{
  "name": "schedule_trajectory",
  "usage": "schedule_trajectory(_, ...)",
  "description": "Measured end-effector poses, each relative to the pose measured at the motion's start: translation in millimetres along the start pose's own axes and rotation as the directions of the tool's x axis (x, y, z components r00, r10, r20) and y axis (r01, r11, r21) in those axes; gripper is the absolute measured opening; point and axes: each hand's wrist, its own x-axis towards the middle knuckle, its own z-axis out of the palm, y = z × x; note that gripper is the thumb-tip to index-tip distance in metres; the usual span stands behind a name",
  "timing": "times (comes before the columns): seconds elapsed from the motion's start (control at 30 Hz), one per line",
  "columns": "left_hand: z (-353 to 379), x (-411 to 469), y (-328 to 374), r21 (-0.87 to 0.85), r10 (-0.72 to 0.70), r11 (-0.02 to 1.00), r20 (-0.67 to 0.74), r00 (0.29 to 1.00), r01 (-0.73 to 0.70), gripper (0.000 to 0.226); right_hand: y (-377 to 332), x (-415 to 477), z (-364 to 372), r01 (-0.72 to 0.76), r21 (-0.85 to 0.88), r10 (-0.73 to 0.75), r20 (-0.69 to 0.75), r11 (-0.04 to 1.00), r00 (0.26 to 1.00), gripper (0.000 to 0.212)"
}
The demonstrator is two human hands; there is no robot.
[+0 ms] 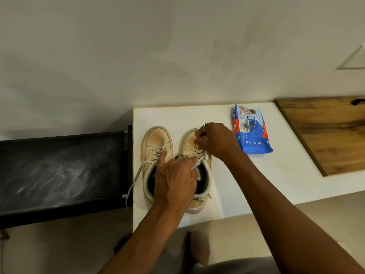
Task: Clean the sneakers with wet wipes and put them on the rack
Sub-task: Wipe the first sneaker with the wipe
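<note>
Two beige sneakers stand side by side on a white table (pixel 256 175), toes toward the wall. My left hand (pixel 174 179) lies across both; its forefinger touches the laces of the left sneaker (pixel 156 141) while the other fingers curl around the collar and laces of the right sneaker (pixel 189 143). My right hand (pixel 215 141) presses a small white wipe, mostly hidden under its curled fingers, against that shoe's toe. A blue wet wipes pack (pixel 250 133) lies on the table just right of my right hand.
A black shoe rack (pixel 59 171) with a dusty top shelf stands against the table's left side. A wooden board (pixel 325 133) covers the table's far right. A plain wall rises behind. My knee shows below the table's front edge.
</note>
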Motion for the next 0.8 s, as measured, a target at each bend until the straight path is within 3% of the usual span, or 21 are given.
schedule_trajectory(0.07, -1, -1, 0, -0.002, -0.014, 1.0, 0.0, 1.0, 0.014, 0.03, -5, -1, 5, 0.0, -0.063, -0.011, -0.162, 0.998, 0.987, 0.022)
schedule_trajectory(0.1, -1, -1, 0, -0.004, -0.018, 1.0, -0.001, 1.0, 0.018, 0.03, -6, -1, 7, -0.002, -0.034, -0.004, -0.173, 0.999, 0.985, 0.022)
schedule_trajectory(0.2, 0, 0, 1, -0.012, -0.018, 1.0, -0.012, 1.0, 0.018, 0.029, -2, 0, 5, -0.019, 0.192, 0.008, 0.059, 0.981, 0.998, 0.019)
schedule_trajectory(0.3, 0, 0, 1, -0.003, -0.016, 1.0, -0.002, 1.0, 0.016, 0.03, 4, 0, -3, -0.042, 0.181, 0.008, 0.182, 0.983, 0.983, 0.017)
schedule_trajectory(0.4, 0, 0, 1, -0.004, -0.026, 1.0, 0.005, 1.0, 0.026, 0.031, 2, 0, -1, -0.028, 0.006, 0.028, -0.052, 1.0, 0.998, 0.019)
schedule_trajectory(0.47, 0, 0, 0, -0.006, -0.026, 1.0, 0.007, 1.0, 0.026, 0.031, -3, -3, 5, -0.008, 0.001, 0.008, -0.165, 1.0, 0.986, 0.02)
schedule_trajectory(0.57, 1, 0, -1, -0.011, -0.016, 1.0, -0.007, 1.0, 0.016, 0.03, -4, -5, 6, 0.016, 0.19, -0.017, 0.005, 0.982, 1.0, 0.017)
schedule_trajectory(0.67, 1, 0, 0, -0.003, -0.018, 1.0, -0.002, 1.0, 0.018, 0.031, 4, -1, -3, -0.032, 0.165, 0.005, 0.158, 0.986, 0.987, 0.018)
schedule_trajectory(0.73, 1, 0, 0, -0.003, -0.018, 1.0, 0.013, 1.0, 0.018, 0.031, 5, 2, -3, -0.053, 0.058, 0.048, 0.084, 0.997, 0.995, 0.018)
schedule_trajectory(0.8, 2, 0, -1, 0.003, -0.011, 1.0, 0.013, 1.0, 0.011, 0.031, 0, 1, 4, -0.04, -0.029, 0.037, -0.104, 0.999, 0.994, 0.02)
